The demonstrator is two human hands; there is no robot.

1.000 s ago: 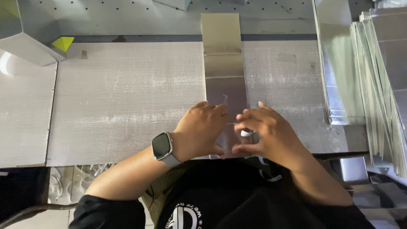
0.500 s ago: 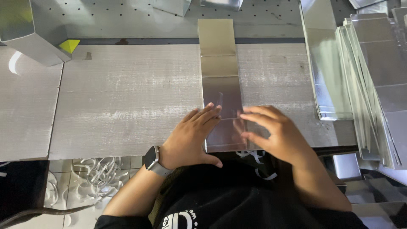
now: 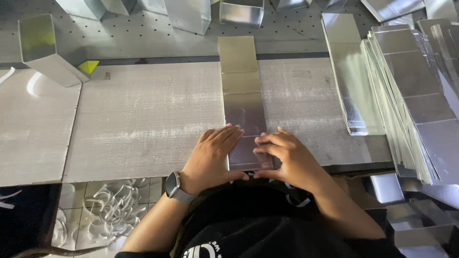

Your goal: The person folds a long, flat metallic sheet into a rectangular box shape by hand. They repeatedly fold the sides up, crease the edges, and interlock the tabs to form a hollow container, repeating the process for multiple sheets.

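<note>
1. Left hand [image 3: 210, 155] is lying flat, fingers spread, pressing the near end of the creased silver strip [image 3: 244, 102].
2. Right hand [image 3: 287, 155] is pressing the strip's right edge, fingers extended.
3. Strip is lying lengthwise across the worktop [image 3: 143, 119].

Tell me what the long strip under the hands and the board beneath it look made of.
Strip: probably foil-faced card, mirror-glossy silver, with crosswise creases dividing it into panels. Board: seemingly wood or fibreboard, pale matt grey, grain-like streaks and scuffing.
</note>
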